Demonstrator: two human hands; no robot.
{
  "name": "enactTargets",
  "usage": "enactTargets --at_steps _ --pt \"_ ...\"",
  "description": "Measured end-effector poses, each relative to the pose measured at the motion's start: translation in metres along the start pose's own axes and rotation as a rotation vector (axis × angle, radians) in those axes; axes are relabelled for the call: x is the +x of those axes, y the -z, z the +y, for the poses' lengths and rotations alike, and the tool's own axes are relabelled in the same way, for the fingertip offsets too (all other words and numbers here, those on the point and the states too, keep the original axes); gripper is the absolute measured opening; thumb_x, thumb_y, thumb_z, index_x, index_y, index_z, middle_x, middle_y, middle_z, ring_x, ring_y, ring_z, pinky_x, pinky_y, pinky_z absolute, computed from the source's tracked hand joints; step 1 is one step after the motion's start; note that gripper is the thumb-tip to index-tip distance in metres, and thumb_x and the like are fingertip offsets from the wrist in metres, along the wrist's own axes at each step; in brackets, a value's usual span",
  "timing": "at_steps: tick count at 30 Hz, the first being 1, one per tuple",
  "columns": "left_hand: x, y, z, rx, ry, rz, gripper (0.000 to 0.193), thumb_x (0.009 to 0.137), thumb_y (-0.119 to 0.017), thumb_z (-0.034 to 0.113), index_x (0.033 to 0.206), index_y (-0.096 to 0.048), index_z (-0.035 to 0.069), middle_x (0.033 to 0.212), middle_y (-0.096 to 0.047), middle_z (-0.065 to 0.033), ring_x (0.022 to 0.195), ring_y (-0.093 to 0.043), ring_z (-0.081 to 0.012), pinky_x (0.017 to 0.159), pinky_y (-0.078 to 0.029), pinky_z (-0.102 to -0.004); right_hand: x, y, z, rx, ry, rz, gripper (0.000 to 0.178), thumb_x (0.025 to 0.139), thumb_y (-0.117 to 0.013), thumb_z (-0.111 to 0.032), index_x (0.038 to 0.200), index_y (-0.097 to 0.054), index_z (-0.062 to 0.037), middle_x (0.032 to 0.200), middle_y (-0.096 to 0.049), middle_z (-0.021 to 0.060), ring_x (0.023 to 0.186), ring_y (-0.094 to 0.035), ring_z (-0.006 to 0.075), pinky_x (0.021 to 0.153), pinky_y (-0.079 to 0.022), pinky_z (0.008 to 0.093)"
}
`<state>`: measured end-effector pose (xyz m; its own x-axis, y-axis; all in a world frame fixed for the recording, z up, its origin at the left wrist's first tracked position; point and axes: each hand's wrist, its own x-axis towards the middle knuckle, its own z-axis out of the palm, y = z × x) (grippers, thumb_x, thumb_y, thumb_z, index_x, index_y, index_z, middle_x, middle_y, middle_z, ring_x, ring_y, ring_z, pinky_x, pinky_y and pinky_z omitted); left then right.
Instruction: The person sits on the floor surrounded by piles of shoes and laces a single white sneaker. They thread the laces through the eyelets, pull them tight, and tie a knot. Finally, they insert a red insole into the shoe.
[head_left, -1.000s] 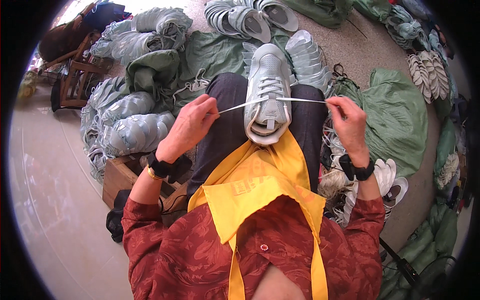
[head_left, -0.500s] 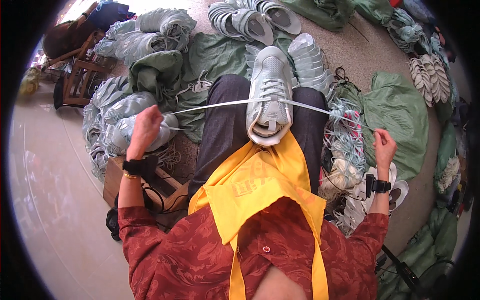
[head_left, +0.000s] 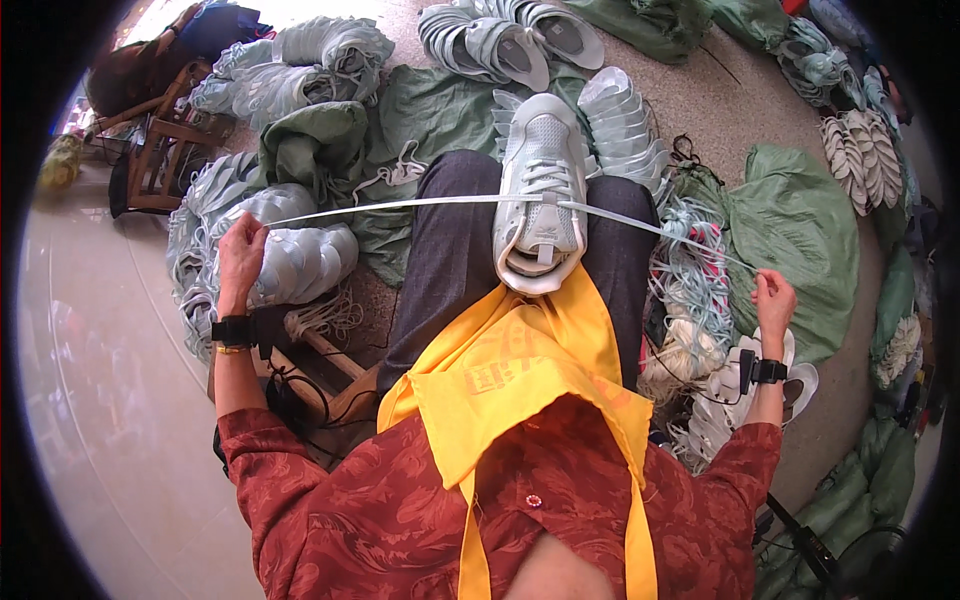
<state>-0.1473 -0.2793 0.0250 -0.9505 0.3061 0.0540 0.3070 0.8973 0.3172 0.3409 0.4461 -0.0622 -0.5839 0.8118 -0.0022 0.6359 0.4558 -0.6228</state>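
A pale grey-green sneaker (head_left: 541, 190) rests between my knees, its heel toward me and its toe pointing away. Its white shoelace (head_left: 400, 204) comes out at the top of the lacing in two ends, both drawn out nearly straight to the sides. My left hand (head_left: 241, 262) pinches the left end, out beside a stack of pale shoe pieces (head_left: 305, 262). Off to the right, my right hand (head_left: 773, 300) pinches the other end between thumb and fingers. Neither hand touches the sneaker.
Bundles of pale shoe uppers (head_left: 330, 65) lie at the back left, with more nested ones (head_left: 622, 125) beyond my right knee. A tangle of laces (head_left: 692, 245) and a green sack (head_left: 795, 245) lie to the right. A wooden stool (head_left: 330, 365) stands by my left thigh.
My left hand has moved outward to the left and slightly toward me, drawing the lace's left end further out. My right hand and the sneaker have hardly moved.
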Motion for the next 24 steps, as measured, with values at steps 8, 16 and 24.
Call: enactTargets --at_steps 8,16,24 --pt "0.0 0.006 -0.011 0.111 -0.028 -0.035 0.012 0.084 -0.069 0.005 0.092 -0.063 -0.002 0.079 -0.066 -0.0172 0.076 -0.065 -0.0341 0.072 -0.051 -0.043 0.001 -0.012 -0.008 0.064 -0.057 -0.136 0.012 0.096 -0.067 -0.009 0.099 -0.071 0.0021 0.079 -0.072 0.0056 0.062 -0.069 0.0124 0.053 -0.056 0.0266" --pt "0.027 0.01 0.04 -0.004 -0.154 -0.142 0.01 0.083 -0.068 0.005 0.09 -0.064 -0.002 0.078 -0.067 -0.0177 0.074 -0.067 -0.0316 0.07 -0.052 -0.0405 0.024 -0.056 -0.076 0.204 -0.1 -0.622 0.012 0.097 -0.068 -0.012 0.093 -0.069 -0.0004 0.076 -0.069 0.0037 0.058 -0.065 0.01 0.052 -0.054 0.0255" --pt "0.095 0.075 0.134 -0.262 -0.323 0.41 0.008 0.095 -0.069 0.01 0.095 -0.07 0.003 0.082 -0.072 -0.0051 0.074 -0.062 -0.0077 0.069 -0.052 -0.0281 0.071 -0.002 -0.224 1.062 0.099 -0.291 0.015 0.102 -0.066 -0.011 0.112 -0.072 -0.0009 0.102 -0.074 0.0088 0.084 -0.069 0.0099 0.077 -0.058 0.0228"
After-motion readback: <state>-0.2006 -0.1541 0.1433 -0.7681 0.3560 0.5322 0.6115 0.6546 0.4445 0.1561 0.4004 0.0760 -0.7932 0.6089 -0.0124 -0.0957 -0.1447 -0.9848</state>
